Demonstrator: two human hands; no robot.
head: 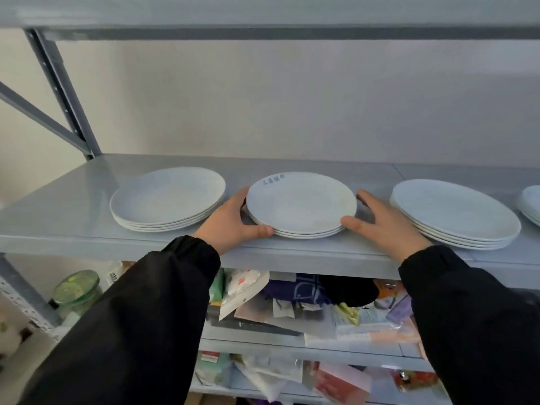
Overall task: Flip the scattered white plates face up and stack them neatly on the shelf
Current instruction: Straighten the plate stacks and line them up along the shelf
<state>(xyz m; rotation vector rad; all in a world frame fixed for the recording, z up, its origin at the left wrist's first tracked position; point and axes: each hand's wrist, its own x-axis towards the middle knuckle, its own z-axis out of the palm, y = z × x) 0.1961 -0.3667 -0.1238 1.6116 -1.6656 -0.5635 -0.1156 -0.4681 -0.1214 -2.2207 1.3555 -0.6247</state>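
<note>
Three stacks of white plates sit face up on the grey shelf (pixel 73 229). The middle stack (pixel 301 206) has blue writing on the far rim of its top plate. My left hand (pixel 233 223) cups its left side, thumb on the front rim and fingers behind. My right hand (pixel 382 223) cups its right side the same way, thumb against the front rim. The left stack (pixel 166 197) and the right stack (pixel 455 211) stand untouched on either side.
A fourth plate stack (pixel 531 203) shows at the far right edge. A diagonal shelf brace (pixel 58 83) rises at the back left. The lower shelves hold cluttered packets and papers (pixel 292 308) and a green-lidded jar (pixel 76 287).
</note>
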